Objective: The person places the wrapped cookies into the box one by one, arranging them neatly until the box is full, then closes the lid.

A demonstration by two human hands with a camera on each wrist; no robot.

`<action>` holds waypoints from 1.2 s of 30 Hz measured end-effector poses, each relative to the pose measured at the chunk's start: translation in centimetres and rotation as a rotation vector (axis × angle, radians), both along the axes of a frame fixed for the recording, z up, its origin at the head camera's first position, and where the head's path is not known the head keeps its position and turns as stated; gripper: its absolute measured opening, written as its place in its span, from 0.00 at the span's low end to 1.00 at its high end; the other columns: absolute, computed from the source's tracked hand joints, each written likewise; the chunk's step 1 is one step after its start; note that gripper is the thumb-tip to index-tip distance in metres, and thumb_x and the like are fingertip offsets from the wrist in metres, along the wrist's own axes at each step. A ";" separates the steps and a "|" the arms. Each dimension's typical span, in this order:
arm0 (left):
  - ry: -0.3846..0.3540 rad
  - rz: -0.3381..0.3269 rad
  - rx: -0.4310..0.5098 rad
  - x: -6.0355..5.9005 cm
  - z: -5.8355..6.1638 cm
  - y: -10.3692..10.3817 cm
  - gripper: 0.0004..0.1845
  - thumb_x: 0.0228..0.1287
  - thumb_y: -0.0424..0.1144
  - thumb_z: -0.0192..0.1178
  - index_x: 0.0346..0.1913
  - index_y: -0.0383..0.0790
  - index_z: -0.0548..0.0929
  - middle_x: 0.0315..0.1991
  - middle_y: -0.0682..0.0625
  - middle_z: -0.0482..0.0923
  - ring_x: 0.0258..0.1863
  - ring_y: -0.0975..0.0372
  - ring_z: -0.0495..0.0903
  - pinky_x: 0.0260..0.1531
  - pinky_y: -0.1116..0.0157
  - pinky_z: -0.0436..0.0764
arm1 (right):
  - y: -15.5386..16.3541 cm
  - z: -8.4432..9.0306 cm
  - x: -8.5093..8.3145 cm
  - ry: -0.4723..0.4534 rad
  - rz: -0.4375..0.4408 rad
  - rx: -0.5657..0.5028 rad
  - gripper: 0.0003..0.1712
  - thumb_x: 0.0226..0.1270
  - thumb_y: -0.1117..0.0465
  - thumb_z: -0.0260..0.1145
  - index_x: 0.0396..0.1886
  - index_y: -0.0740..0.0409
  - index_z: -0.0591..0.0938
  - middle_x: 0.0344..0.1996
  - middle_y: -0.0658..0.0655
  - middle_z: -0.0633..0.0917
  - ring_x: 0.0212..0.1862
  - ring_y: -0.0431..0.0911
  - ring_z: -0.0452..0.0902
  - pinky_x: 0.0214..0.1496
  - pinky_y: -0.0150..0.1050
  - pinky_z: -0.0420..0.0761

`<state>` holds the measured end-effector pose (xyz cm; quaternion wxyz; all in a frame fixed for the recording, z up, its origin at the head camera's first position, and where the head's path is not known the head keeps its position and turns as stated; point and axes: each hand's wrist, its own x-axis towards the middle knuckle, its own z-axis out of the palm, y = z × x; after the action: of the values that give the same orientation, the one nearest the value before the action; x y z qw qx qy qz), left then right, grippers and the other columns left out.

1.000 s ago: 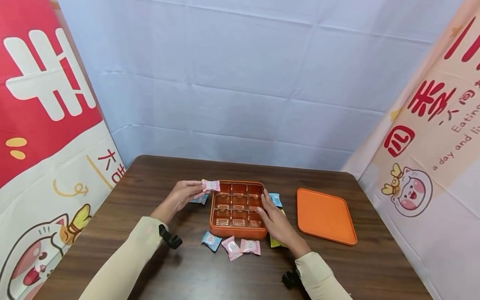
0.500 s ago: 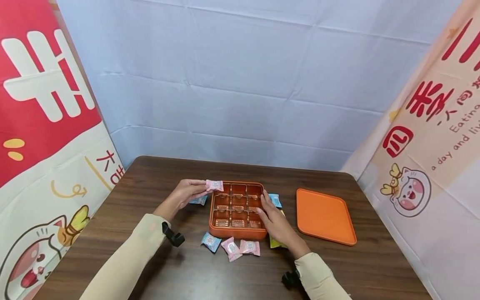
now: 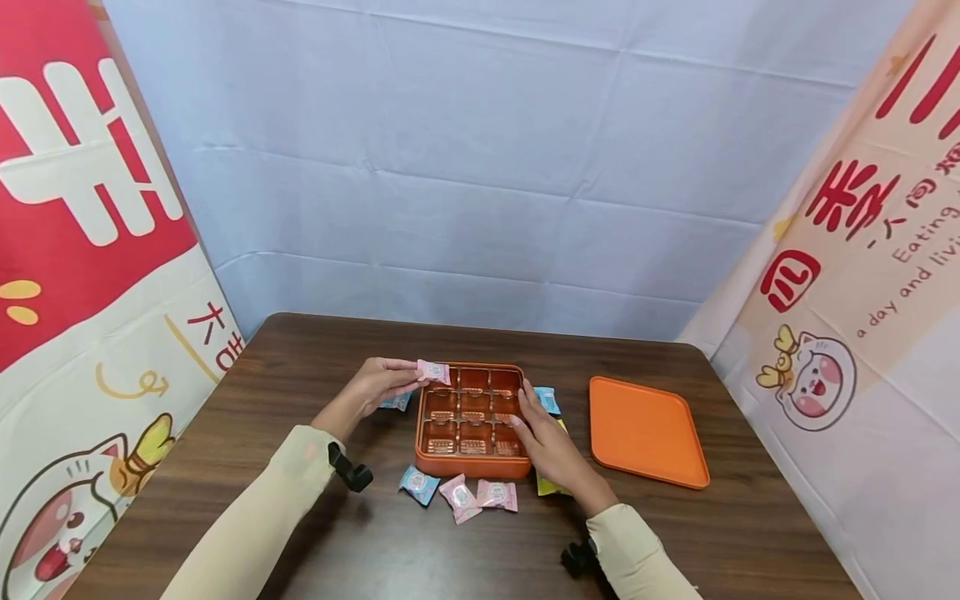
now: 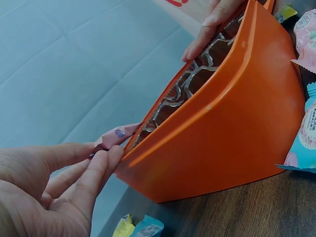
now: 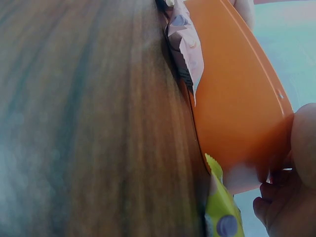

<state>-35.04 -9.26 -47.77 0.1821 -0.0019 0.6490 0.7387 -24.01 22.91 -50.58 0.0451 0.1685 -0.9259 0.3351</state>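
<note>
The orange box (image 3: 472, 467) has a clear divided insert with rows of compartments and sits on the table. My left hand (image 3: 382, 385) pinches a pink wrapped candy (image 3: 434, 372) between thumb and fingers, at the box's far left corner. In the left wrist view this candy (image 4: 116, 136) meets the box rim. My right hand (image 3: 551, 442) holds the box's right side, thumb over the rim and fingers along the outside wall. In the right wrist view the orange wall (image 5: 232, 89) shows beside that hand (image 5: 291, 202).
In front of the box lie a blue candy (image 3: 418, 484) and two pink candies (image 3: 460, 497) (image 3: 497, 494). Another blue candy (image 3: 396, 402) is left of it; a blue one (image 3: 547, 399) and a yellow-green packet (image 3: 551, 485) are right. An orange lid (image 3: 648, 429) lies farther right.
My left hand has moved slightly right, bringing the pink candy over the box's far left corner. The right hand stays at the box's right side.
</note>
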 end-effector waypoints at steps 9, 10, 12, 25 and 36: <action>0.019 -0.025 -0.027 0.1 0.3 0.3 0.21 0.71 0.26 0.61 0.64 0.22 0.76 0.56 0.32 0.81 0.46 0.56 0.88 0.59 0.54 0.78 | -0.2 -0.1 0.0 0.006 -0.005 -0.005 0.37 0.84 0.46 0.48 0.81 0.62 0.55 0.82 0.53 0.45 0.79 0.56 0.49 0.75 0.61 0.59; 0.024 -0.030 -0.026 0.1 0.3 0.3 0.21 0.71 0.26 0.60 0.64 0.21 0.75 0.56 0.32 0.81 0.47 0.56 0.88 0.59 0.54 0.78 | -0.2 -0.1 0.0 0.007 -0.006 -0.005 0.37 0.84 0.46 0.48 0.81 0.62 0.55 0.82 0.53 0.45 0.79 0.56 0.49 0.75 0.61 0.59; 0.026 -0.033 -0.024 0.0 0.5 0.4 0.22 0.71 0.26 0.60 0.65 0.21 0.75 0.56 0.32 0.81 0.47 0.56 0.88 0.59 0.55 0.79 | -0.2 -0.1 0.0 0.006 -0.007 -0.004 0.37 0.84 0.46 0.48 0.81 0.61 0.55 0.82 0.53 0.45 0.79 0.55 0.49 0.76 0.61 0.58; 0.051 -0.054 -0.063 -0.1 0.9 0.9 0.20 0.71 0.26 0.61 0.63 0.21 0.77 0.57 0.30 0.80 0.48 0.53 0.88 0.56 0.55 0.81 | 0.0 -0.2 -0.2 -0.004 -0.004 0.006 0.37 0.84 0.45 0.47 0.81 0.60 0.53 0.81 0.50 0.42 0.79 0.52 0.47 0.77 0.59 0.57; 0.072 -0.041 -0.141 -0.3 1.1 1.4 0.18 0.69 0.27 0.63 0.59 0.23 0.81 0.53 0.32 0.83 0.46 0.52 0.88 0.54 0.55 0.83 | 0.0 -0.2 -0.2 -0.017 -0.009 0.005 0.37 0.84 0.45 0.47 0.81 0.60 0.52 0.81 0.49 0.41 0.79 0.52 0.46 0.77 0.59 0.56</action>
<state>-35.32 -7.90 -46.65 0.1729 0.0251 0.7055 0.6869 -24.19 22.95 -50.74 0.0382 0.1618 -0.9278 0.3339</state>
